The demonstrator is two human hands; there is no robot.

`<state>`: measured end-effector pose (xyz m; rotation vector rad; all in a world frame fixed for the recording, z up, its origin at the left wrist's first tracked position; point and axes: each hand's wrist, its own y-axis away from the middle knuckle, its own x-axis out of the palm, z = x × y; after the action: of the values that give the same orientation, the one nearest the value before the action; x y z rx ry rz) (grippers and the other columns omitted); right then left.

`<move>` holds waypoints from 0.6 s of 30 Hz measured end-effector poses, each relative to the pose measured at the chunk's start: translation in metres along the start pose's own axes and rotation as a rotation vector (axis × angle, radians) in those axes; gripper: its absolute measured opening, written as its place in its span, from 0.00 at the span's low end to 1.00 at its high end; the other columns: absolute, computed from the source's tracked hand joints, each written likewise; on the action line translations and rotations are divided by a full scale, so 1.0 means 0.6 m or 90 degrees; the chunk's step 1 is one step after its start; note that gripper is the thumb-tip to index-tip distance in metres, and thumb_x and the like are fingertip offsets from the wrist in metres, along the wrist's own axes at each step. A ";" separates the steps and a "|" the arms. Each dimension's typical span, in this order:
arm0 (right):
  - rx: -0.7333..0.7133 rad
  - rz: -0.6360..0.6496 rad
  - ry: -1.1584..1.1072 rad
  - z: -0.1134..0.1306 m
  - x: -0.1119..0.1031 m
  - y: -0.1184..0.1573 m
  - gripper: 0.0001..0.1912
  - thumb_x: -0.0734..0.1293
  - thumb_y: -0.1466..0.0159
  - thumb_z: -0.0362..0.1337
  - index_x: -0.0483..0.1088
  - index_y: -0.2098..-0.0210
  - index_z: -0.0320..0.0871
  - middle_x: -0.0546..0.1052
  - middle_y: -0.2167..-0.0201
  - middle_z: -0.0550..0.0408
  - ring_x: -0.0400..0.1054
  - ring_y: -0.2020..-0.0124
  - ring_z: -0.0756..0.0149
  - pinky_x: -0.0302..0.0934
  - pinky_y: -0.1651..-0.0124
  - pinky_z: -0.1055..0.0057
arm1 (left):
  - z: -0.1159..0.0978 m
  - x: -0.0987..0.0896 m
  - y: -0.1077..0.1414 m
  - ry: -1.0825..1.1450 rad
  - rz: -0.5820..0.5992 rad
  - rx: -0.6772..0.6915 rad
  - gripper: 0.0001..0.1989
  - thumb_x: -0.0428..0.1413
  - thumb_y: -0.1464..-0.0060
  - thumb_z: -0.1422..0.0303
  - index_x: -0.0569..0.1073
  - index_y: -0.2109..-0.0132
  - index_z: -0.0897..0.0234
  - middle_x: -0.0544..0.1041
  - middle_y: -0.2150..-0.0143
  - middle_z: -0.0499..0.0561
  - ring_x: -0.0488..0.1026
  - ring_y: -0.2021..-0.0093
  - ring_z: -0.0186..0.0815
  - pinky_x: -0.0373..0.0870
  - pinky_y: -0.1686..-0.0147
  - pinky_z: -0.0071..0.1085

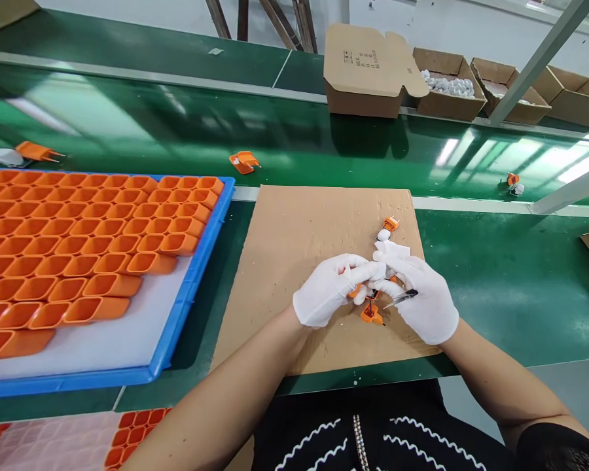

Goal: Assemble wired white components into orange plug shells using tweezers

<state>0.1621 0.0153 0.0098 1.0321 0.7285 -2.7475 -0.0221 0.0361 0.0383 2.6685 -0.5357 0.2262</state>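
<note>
orange piece [372,314] sits at four o'clock from the left hand [334,288], whose fingers pinch what looks like another orange bit [355,292], while the right hand [425,297] grips a thin tool [403,297], and with dark wires [371,303] showing, the job looks started but not yet closed up.

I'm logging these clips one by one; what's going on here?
Over a cardboard sheet, a person's gloved left hand and right hand meet around small orange parts; exactly what each grips is hidden. A slim pointed tool shows against the right hand. Another orange piece lies just beyond them. To the left is a blue tray of orange shells in rows.
</note>
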 end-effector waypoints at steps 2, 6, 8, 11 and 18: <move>-0.008 0.002 -0.012 -0.004 -0.002 -0.001 0.20 0.69 0.33 0.31 0.74 0.44 0.53 0.80 0.51 0.53 0.72 0.42 0.58 0.71 0.41 0.60 | 0.003 0.000 -0.002 -0.016 0.004 0.000 0.22 0.63 0.47 0.54 0.67 0.79 0.64 0.64 0.86 0.46 0.54 0.82 0.27 0.49 0.79 0.27; -0.049 -0.037 -0.097 -0.005 -0.010 -0.009 0.19 0.67 0.34 0.27 0.75 0.48 0.54 0.81 0.61 0.58 0.77 0.52 0.61 0.72 0.44 0.60 | 0.019 -0.005 -0.006 -0.019 0.028 0.038 0.23 0.63 0.49 0.49 0.69 0.74 0.64 0.66 0.85 0.46 0.57 0.82 0.28 0.53 0.78 0.27; -0.043 -0.045 -0.134 0.000 -0.015 -0.014 0.19 0.68 0.34 0.29 0.75 0.47 0.54 0.81 0.61 0.59 0.77 0.57 0.63 0.74 0.47 0.61 | 0.023 -0.013 -0.004 -0.027 0.001 0.089 0.20 0.63 0.49 0.50 0.74 0.65 0.64 0.72 0.78 0.48 0.63 0.79 0.30 0.60 0.76 0.28; 0.024 -0.060 -0.126 0.009 -0.025 -0.021 0.18 0.70 0.35 0.32 0.76 0.47 0.55 0.81 0.58 0.58 0.77 0.60 0.63 0.75 0.55 0.64 | 0.022 -0.026 0.002 -0.135 -0.135 0.192 0.19 0.65 0.50 0.64 0.77 0.50 0.60 0.77 0.55 0.53 0.74 0.60 0.39 0.72 0.57 0.35; 0.094 -0.074 -0.177 0.018 -0.027 -0.016 0.16 0.70 0.34 0.35 0.77 0.47 0.54 0.82 0.61 0.60 0.74 0.69 0.66 0.73 0.61 0.64 | 0.031 -0.029 -0.001 -0.161 -0.199 0.366 0.26 0.63 0.53 0.81 0.75 0.47 0.57 0.70 0.51 0.52 0.75 0.50 0.39 0.69 0.41 0.41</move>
<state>0.1654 0.0179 0.0312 0.6252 0.5672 -2.9971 -0.0364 0.0344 0.0174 3.3179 -0.1220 -0.0650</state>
